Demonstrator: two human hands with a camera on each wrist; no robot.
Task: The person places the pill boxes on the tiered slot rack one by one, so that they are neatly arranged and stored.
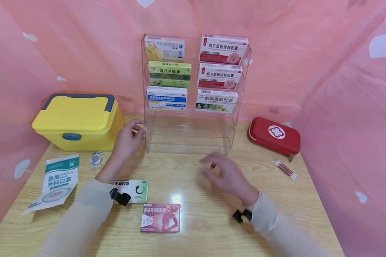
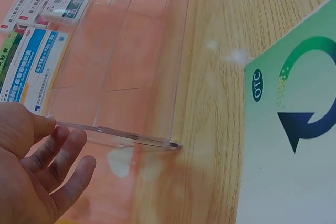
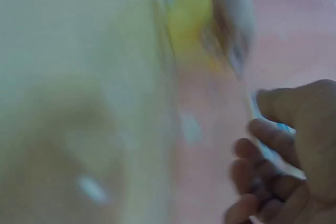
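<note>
My left hand point(image 1: 129, 137) is at the lower left side of a clear plastic display rack point(image 1: 189, 148). In the left wrist view its thumb point(image 2: 44, 126) and fingers pinch the edge of the side panel. Medicine boxes stand in the upper three tiers, among them a green box point(image 1: 169, 74) and a blue-and-white box point(image 1: 166, 98); the bottom tier holds none. Over the table in front of the rack's right part, my right hand point(image 1: 223, 175) is blurred, with loosely bent fingers and nothing in them. The right wrist view is smeared too.
A pink box point(image 1: 160, 218) and a green-and-white box point(image 1: 135, 191) lie near the front, the latter partly behind my left sleeve. At left are a yellow case point(image 1: 77, 117), a mask packet point(image 1: 59, 180) and a small roll point(image 1: 96, 159). Right: a red pouch point(image 1: 273, 135) and swabs point(image 1: 285, 169).
</note>
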